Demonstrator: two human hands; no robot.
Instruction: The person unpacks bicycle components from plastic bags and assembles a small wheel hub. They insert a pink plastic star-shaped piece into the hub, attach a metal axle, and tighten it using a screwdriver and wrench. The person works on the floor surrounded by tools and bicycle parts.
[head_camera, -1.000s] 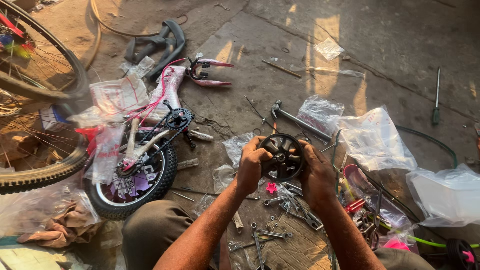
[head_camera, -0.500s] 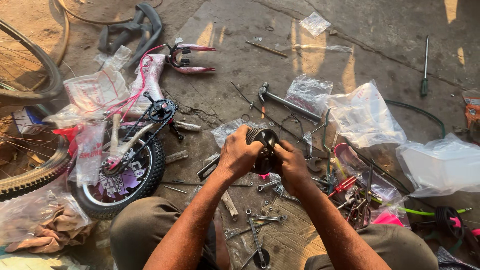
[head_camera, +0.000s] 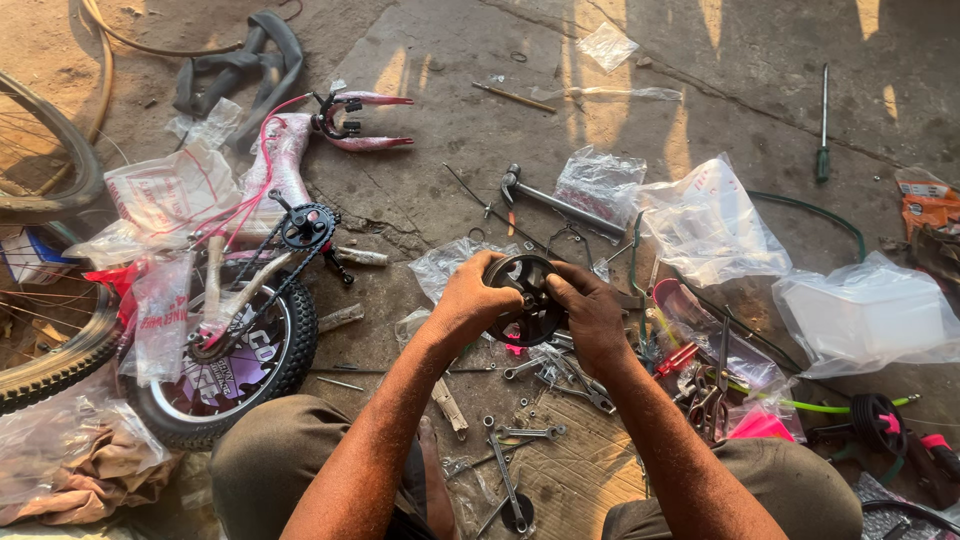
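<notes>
I see both my hands meeting on a small black wheel (head_camera: 527, 298), held above the concrete floor (head_camera: 480, 150) near its middle: my left hand (head_camera: 470, 300) curls over the wheel's left rim, and my right hand (head_camera: 590, 315) pinches its right side with fingers closed on it. Below the wheel, spanners (head_camera: 530, 432) and small metal parts lie scattered over a piece of cardboard (head_camera: 570, 470). Toward the floor's left edge lies a small pink bicycle (head_camera: 260, 260) with its black chain and rear tyre, partly wrapped in plastic. A hammer (head_camera: 555, 200) rests just beyond the wheel, crumpled clear plastic bags (head_camera: 705, 220) lie to the right, and a green-handled screwdriver (head_camera: 822, 125) sits near the far right corner.
</notes>
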